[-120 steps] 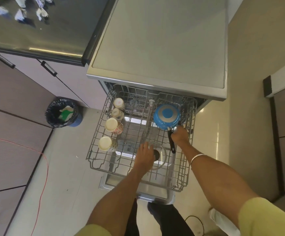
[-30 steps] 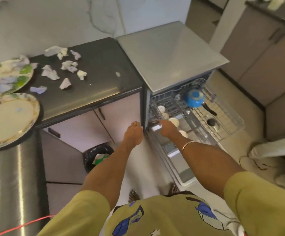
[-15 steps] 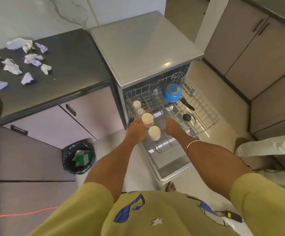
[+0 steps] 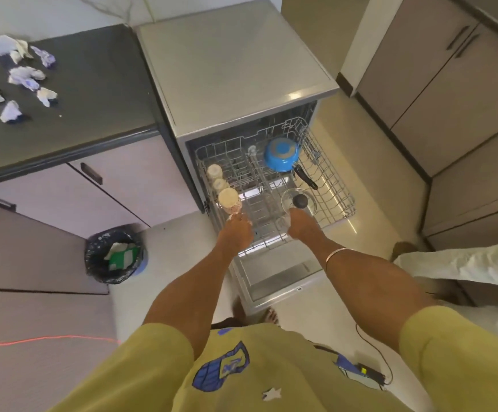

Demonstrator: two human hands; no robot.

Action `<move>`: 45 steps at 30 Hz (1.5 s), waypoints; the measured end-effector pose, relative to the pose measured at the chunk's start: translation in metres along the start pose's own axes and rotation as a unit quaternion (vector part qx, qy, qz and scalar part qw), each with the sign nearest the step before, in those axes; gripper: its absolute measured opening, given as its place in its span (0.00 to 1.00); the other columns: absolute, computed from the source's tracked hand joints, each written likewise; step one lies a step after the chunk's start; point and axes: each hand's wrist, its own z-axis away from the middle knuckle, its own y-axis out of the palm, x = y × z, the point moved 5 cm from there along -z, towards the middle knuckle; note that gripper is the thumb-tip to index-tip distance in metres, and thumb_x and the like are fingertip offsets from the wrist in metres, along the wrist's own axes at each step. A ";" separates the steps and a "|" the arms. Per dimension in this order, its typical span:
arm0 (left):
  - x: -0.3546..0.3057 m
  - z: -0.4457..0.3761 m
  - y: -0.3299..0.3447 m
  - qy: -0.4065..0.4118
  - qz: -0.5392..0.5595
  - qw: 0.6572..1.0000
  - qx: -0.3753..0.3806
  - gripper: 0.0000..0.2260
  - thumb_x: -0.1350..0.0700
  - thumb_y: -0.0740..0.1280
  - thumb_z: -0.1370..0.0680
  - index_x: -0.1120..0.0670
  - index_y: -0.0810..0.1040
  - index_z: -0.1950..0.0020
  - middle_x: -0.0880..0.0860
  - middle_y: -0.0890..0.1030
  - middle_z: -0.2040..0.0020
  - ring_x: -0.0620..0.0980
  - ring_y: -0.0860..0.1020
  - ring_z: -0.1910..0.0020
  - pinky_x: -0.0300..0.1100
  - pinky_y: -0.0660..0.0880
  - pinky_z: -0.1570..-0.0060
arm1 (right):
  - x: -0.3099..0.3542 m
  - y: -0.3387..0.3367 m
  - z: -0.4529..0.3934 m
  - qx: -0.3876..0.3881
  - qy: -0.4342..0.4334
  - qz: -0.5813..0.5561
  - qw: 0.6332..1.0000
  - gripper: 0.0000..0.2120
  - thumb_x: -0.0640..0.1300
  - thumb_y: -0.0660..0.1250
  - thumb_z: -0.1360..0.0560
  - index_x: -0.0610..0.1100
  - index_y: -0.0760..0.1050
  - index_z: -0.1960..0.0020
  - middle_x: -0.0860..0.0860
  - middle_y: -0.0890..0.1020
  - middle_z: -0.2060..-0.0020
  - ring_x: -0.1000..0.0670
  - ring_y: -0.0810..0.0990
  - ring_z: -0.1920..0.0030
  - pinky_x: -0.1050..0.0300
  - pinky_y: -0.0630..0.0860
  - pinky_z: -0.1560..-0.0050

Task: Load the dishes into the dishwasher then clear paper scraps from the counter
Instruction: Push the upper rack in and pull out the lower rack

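Left hand [image 4: 236,233]: on rack [image 4: 335,200] front edge, grip unclear. Right hand [image 4: 302,226]: likewise, beside glass lid [image 4: 298,200]. Rack pulled out, holding three visible cups [image 4: 228,197], one blue pan [image 4: 280,154]. Paper scraps [image 4: 26,75]: about eight, on worktop [image 4: 93,84].

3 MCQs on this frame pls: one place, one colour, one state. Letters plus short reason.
1. Where is the pan?
A. on the counter
B. in the rack, at the far right
C. in the bin

2. What colour is the pan?
A. red
B. white
C. blue

3. How is the rack set?
A. pulled out over the open door
B. pushed fully inside
C. lifted out onto the floor

Key:
1 B, it lies upside down among the far wires, handle toward the person.
2 C, its body is bright blue with a grey disc on the base.
3 A, the rack juts out of the dishwasher above the lowered door, with the left hand and right hand at its near edge.
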 end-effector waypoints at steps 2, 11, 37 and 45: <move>0.005 -0.006 0.009 -0.001 -0.018 1.000 0.010 0.19 0.57 0.53 0.17 0.66 0.70 0.30 0.64 0.70 0.31 0.62 0.68 0.31 0.54 0.67 0.31 | -0.006 0.002 0.000 -0.008 0.002 -0.007 1.000 0.18 0.34 0.65 0.23 0.38 0.71 0.34 0.41 0.78 0.40 0.40 0.77 0.38 0.52 0.73 0.41; -0.025 -0.035 0.031 -0.028 0.045 0.996 0.074 0.13 0.59 0.57 0.17 0.64 0.76 0.39 0.61 0.80 0.43 0.60 0.79 0.44 0.55 0.77 0.44 | -0.058 0.011 -0.024 -0.008 -0.003 -0.027 1.000 0.22 0.32 0.62 0.23 0.35 0.67 0.30 0.38 0.74 0.35 0.39 0.72 0.33 0.52 0.69 0.35; -0.129 -0.157 0.173 -0.064 0.139 0.985 -0.082 0.09 0.52 0.66 0.20 0.53 0.85 0.46 0.53 0.84 0.51 0.51 0.79 0.51 0.45 0.76 0.47 | -0.147 0.048 -0.219 0.020 -0.132 -0.072 0.988 0.25 0.41 0.71 0.27 0.50 0.70 0.32 0.42 0.74 0.39 0.41 0.75 0.40 0.49 0.75 0.41; -0.132 -0.151 0.177 -0.110 0.109 0.984 -0.088 0.07 0.53 0.69 0.21 0.50 0.85 0.46 0.51 0.84 0.52 0.48 0.82 0.54 0.45 0.79 0.47 | -0.161 0.031 -0.213 -0.013 -0.140 -0.098 0.985 0.25 0.45 0.69 0.25 0.47 0.68 0.30 0.39 0.71 0.38 0.39 0.76 0.42 0.45 0.77 0.41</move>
